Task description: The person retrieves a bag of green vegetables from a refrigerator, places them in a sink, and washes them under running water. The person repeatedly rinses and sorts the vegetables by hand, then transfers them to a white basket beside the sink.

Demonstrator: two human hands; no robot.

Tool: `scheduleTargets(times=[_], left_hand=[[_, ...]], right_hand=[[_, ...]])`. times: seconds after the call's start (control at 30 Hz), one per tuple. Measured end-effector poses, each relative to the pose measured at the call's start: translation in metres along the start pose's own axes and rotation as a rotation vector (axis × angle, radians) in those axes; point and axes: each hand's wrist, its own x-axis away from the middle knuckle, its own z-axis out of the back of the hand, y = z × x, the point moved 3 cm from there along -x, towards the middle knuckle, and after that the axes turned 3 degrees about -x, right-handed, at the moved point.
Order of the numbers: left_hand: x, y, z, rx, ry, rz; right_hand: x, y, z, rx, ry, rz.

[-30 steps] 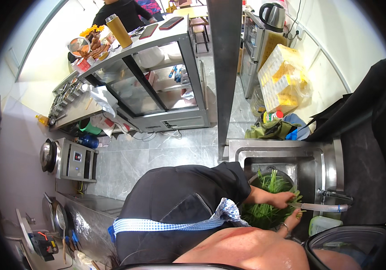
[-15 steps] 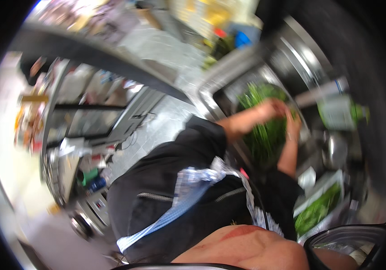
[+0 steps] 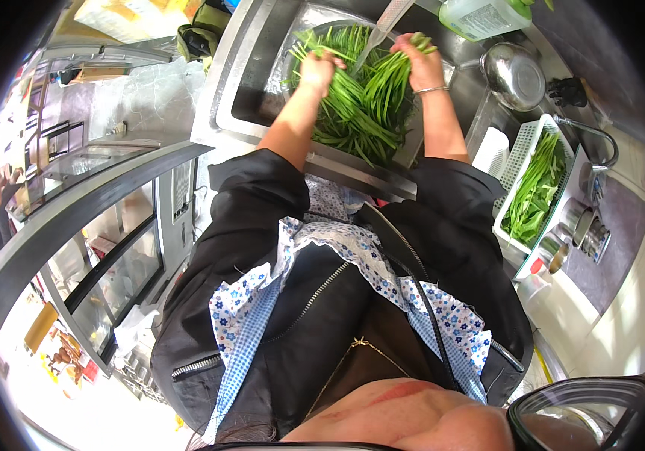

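Note:
Long, thin-stalked green vegetables (image 3: 364, 124) fill a round basin (image 3: 281, 79) inside a metal sink (image 3: 221, 113). My left hand (image 3: 320, 73) is closed round a bunch of the stalks at the basin's left. At the right, my right hand (image 3: 419, 62) grips a second bunch by its upper ends, and the rest of it trails down over the pile. Between my hands a pale tap spout (image 3: 392, 16) comes in from the top, with what looks like a clear stream of water below it.
On the right a white basket (image 3: 522, 158) holds leafy greens (image 3: 537, 192). Near it are a shiny metal bowl (image 3: 514, 75) and several metal cups (image 3: 582, 225). A green-and-clear plastic bottle (image 3: 480, 16) stands behind the sink. A glass-fronted cabinet (image 3: 123, 255) is at my left.
My view has turned and steadied, so the sink now sits at the top middle. My hands, close together before, are now apart, each with a bunch of green stalks.

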Motion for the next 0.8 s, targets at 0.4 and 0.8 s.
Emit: scheduleTargets(times=[0.4, 0.8], left_hand=[[-0.071, -0.041, 0.032, -0.625, 0.032, -0.049], [0.023, 0.025, 0.050, -0.025, 0.275, -0.486]], right_hand=[[0.050, -0.282, -0.015, 0.223, -0.078, 0.413], [0.025, -0.087, -0.071, 0.382, -0.241, -0.030]])
